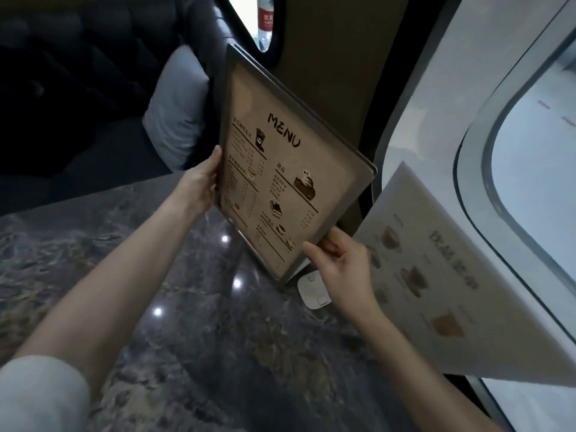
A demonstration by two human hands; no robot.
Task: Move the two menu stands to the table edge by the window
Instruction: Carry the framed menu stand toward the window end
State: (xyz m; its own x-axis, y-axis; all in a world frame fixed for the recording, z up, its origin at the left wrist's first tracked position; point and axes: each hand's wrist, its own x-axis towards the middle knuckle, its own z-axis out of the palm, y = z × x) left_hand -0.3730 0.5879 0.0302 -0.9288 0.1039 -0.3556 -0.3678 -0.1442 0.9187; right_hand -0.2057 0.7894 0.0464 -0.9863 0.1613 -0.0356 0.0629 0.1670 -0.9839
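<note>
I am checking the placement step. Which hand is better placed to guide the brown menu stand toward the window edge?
Probably the right hand. It grips the brown menu stand at the lower corner nearest the window, beside the white menu stand. The left hand holds the far edge.

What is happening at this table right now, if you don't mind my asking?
A person holds the brown menu stand with both hands: the left hand on its left edge, the right hand at its lower right corner. The white menu stand already leans by the window. A small white device lies on the marble table.
</note>
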